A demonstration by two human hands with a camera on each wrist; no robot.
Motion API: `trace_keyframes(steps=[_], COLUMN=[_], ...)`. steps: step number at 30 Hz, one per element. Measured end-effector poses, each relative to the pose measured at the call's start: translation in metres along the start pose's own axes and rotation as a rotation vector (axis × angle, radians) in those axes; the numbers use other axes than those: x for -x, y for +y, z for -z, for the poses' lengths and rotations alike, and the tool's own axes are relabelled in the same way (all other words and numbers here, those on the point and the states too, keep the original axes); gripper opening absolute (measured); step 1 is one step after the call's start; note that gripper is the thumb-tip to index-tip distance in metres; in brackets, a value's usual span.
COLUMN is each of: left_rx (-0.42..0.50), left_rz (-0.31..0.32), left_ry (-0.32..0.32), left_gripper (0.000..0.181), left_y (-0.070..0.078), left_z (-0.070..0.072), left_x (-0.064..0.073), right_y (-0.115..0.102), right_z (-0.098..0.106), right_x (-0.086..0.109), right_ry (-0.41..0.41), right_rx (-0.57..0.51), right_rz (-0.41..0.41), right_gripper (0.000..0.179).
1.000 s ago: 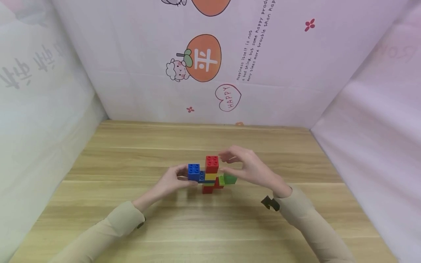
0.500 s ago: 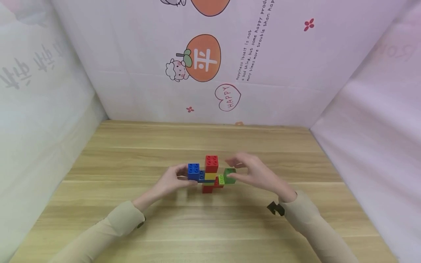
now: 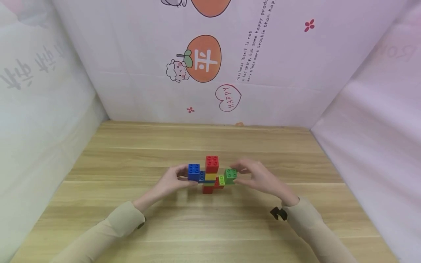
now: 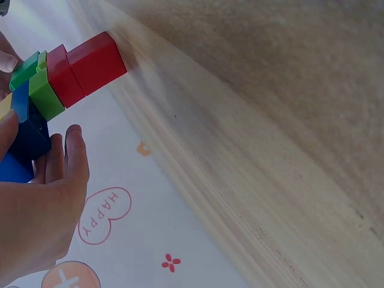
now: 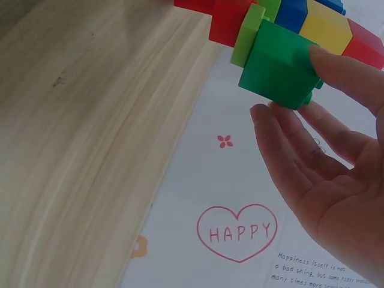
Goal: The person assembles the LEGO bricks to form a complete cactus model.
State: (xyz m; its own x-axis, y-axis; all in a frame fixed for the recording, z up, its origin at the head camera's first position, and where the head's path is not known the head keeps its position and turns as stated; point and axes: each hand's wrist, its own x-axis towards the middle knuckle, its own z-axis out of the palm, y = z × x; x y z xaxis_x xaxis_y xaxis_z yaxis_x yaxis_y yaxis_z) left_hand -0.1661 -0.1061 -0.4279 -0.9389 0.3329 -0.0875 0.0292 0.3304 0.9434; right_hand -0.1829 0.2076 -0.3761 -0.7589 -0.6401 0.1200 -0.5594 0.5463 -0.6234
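A small tower of toy building bricks stands on the wooden table, topped by a red brick [image 3: 212, 165] over a yellow one [image 3: 210, 176]. A blue brick [image 3: 193, 174] sits on an arm to the left, and my left hand [image 3: 169, 181] pinches it between thumb and fingers. On the opposite arm, a green brick [image 3: 231, 176] rests on a thin lime piece [image 3: 222, 180]. My right hand [image 3: 261, 178] holds the green brick, thumb on its near side and fingertips at its far edge. At the base, red bricks [image 4: 96, 63] show in the left wrist view.
Wood-grain tabletop [image 3: 210, 226] surrounds the tower. A white printed cloth wall [image 3: 148, 91] with a heart and an orange stands behind, and plain-looking cloth walls [image 3: 378, 120] rise at both sides.
My right hand has moved from beside the top red brick down and right to the green brick, and its fingers have closed on it. The left hand stays on the blue brick.
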Motion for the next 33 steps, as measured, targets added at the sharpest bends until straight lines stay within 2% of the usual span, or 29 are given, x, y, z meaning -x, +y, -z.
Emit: trace_keyframes(steps=[6, 18, 33], left_rx=[0.016, 0.03, 0.008], left_rz=[-0.015, -0.009, -0.033], left_ry=[0.003, 0.021, 0.025], left_gripper=[0.051, 0.048, 0.041], left_y=[-0.001, 0.008, 0.006], left_z=[0.0, 0.003, 0.003], left_x=[0.0, 0.005, -0.003], right_y=[0.004, 0.009, 0.017], right_z=[-0.004, -0.005, -0.005], right_x=[0.002, 0.003, 0.0], right_ry=[0.005, 0.025, 0.032], right_rx=[-0.025, -0.052, -0.137], right_rz=[-0.026, -0.015, -0.098], right_gripper=[0.036, 0.036, 0.034])
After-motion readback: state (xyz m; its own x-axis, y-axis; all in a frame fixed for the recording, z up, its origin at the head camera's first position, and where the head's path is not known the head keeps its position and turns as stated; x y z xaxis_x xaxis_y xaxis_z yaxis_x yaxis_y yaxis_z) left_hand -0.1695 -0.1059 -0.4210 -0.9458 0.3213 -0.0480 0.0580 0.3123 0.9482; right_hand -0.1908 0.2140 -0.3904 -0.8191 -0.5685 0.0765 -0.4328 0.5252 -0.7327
